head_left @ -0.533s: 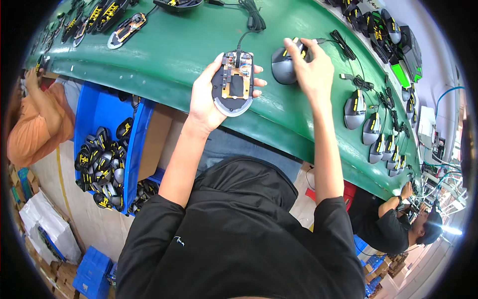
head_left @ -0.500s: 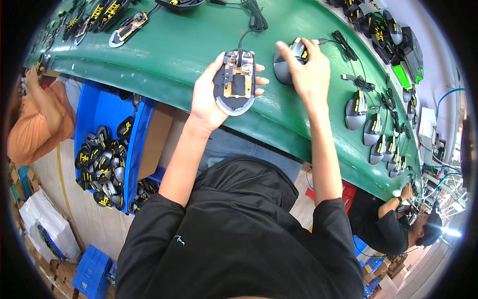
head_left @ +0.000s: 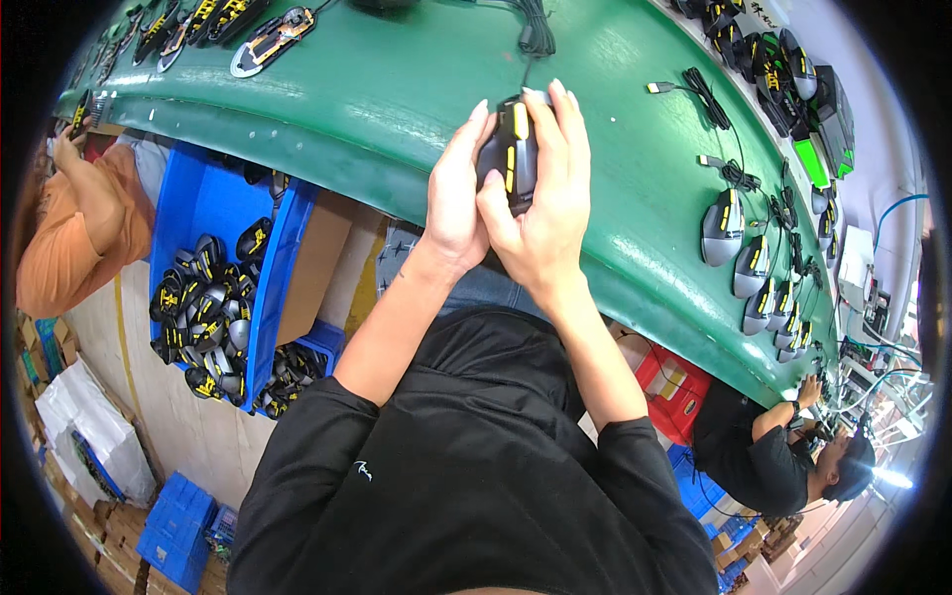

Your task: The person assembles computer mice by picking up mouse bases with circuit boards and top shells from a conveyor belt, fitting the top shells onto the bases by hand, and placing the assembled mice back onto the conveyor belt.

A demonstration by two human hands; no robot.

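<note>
Centrally, I note the black mouse [head_left: 520, 164] between both hands, near the green bench's [head_left: 635, 149] front edge; clearance beneath, cannot tell. Long axis points away from the body, cable [head_left: 535, 38] off the far end. Neither hand is clearly nearer: left hand [head_left: 458, 193] cups the left flank, fingers nearly straight; right hand [head_left: 547, 198] grips the right flank, thumb over the top. Bare surface lies rightward, up to the row of mice [head_left: 722, 230].

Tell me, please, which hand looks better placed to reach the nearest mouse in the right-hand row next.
Probably the right hand: it lies along the right side of the held mouse, closer to the row mouse than the left hand. Both cup the held mouse, though.
</note>
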